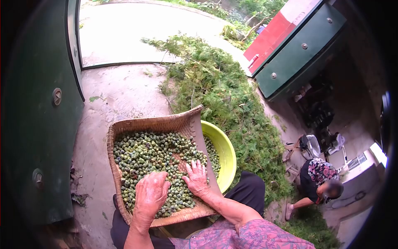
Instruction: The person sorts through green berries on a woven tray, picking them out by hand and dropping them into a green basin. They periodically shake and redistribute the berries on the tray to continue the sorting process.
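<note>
A woven winnowing basket (115,166) rests across my lap, filled with small round green fruits (143,151), some yellowish or dark. My left hand (151,191) is over the fruits at the near side, its fingers curled closed; whatever is in them is hidden. With fingers spread, my right hand (197,179) lies on the fruits near the basket's smooth right edge. Between the hands and the far side, a small patch of woven bottom (180,164) shows through. A yellow-green basin (226,155) stands beside the basket, partly under its edge, with more of the fruits inside.
Cut leafy green branches (232,95) are heaped on the floor ahead and right. A green metal door (37,124) is close on my left, another door (298,50) at upper right. At lower right a person (321,178) bends over near more branches.
</note>
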The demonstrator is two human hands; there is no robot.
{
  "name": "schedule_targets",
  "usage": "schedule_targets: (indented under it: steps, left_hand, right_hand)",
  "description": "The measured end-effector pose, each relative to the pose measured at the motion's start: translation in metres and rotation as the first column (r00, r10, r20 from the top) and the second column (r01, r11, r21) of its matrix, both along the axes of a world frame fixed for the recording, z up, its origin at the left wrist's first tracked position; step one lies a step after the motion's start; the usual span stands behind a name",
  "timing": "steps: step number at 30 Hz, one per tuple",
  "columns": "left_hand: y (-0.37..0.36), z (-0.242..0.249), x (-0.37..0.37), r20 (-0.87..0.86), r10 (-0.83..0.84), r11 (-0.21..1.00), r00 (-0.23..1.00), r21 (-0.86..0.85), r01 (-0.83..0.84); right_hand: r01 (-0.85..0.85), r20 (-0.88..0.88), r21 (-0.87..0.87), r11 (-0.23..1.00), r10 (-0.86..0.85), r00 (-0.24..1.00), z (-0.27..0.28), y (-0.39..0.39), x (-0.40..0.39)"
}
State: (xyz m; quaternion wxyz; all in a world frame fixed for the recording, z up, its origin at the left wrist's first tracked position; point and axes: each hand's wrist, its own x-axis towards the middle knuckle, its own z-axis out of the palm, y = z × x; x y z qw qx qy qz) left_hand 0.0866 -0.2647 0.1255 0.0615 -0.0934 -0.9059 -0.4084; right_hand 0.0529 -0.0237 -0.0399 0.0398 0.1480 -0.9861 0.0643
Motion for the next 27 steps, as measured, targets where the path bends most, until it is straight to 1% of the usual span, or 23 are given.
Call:
schedule_targets:
  steps: [1,3,5,7,9,11,13,15,17,19,21,23,25,27]
  left_hand:
    - [0.000,0.000,-0.001,0.001,0.008,1.000,1.000,-0.020,-0.008]
    - [0.001,-0.002,-0.001,-0.024,0.011,1.000,1.000,-0.028,-0.012]
    - [0.001,-0.003,-0.001,0.022,0.007,0.996,1.000,-0.091,-0.005]
    - [0.002,-0.003,0.002,0.020,0.016,0.996,1.000,-0.088,-0.014]
    - [0.002,-0.010,0.007,-0.021,0.020,0.984,1.000,-0.178,-0.024]
    - [-0.001,-0.007,0.010,0.014,0.011,0.984,1.000,-0.180,-0.008]
    - [-0.007,0.000,0.011,0.109,-0.013,0.979,0.994,-0.200,0.035]
    - [-0.010,-0.002,0.011,0.101,-0.003,0.985,0.995,-0.171,0.021]
    - [-0.013,0.000,0.010,0.111,-0.007,0.980,0.994,-0.195,0.029]
    - [-0.013,-0.001,0.009,0.094,0.002,0.983,0.996,-0.185,0.016]
    - [-0.013,0.000,0.009,0.040,-0.005,0.983,0.999,-0.182,0.012]
    - [-0.010,0.002,0.007,0.037,-0.013,0.985,0.999,-0.170,0.019]
    - [-0.009,0.002,0.007,0.041,-0.017,0.987,0.999,-0.158,0.023]
    - [-0.007,0.000,0.006,0.052,-0.029,0.984,0.998,-0.177,0.037]
  right_hand:
    - [0.009,0.021,0.017,1.000,-0.009,1.000,0.001,-0.003,-0.002]
    - [0.014,-0.003,0.036,0.999,-0.014,1.000,0.002,-0.009,-0.006]
    - [0.005,-0.018,0.024,1.000,-0.004,1.000,0.000,-0.014,-0.012]
    - [-0.006,-0.011,0.051,0.999,0.006,1.000,0.004,-0.021,-0.016]
    - [-0.008,-0.009,0.074,0.997,0.008,1.000,0.004,-0.025,-0.019]
    - [-0.016,-0.003,0.088,0.996,0.016,1.000,0.001,-0.025,-0.019]
    - [-0.022,0.002,0.106,0.994,0.022,1.000,0.000,-0.027,-0.021]
    - [-0.036,-0.010,0.102,0.994,0.037,0.999,-0.001,-0.029,-0.022]
    - [-0.039,-0.005,0.110,0.993,0.040,0.999,-0.003,-0.030,-0.024]
    - [-0.037,0.006,0.120,0.992,0.037,0.999,-0.001,-0.031,-0.024]
    - [-0.029,0.003,0.117,0.993,0.029,1.000,0.000,-0.033,-0.024]
    - [-0.012,0.020,0.103,0.995,0.010,1.000,0.000,-0.035,-0.025]
    - [-0.006,0.012,0.101,0.995,0.004,1.000,-0.002,-0.036,-0.025]
    - [0.009,-0.035,0.091,0.996,-0.006,0.999,-0.007,-0.036,-0.026]
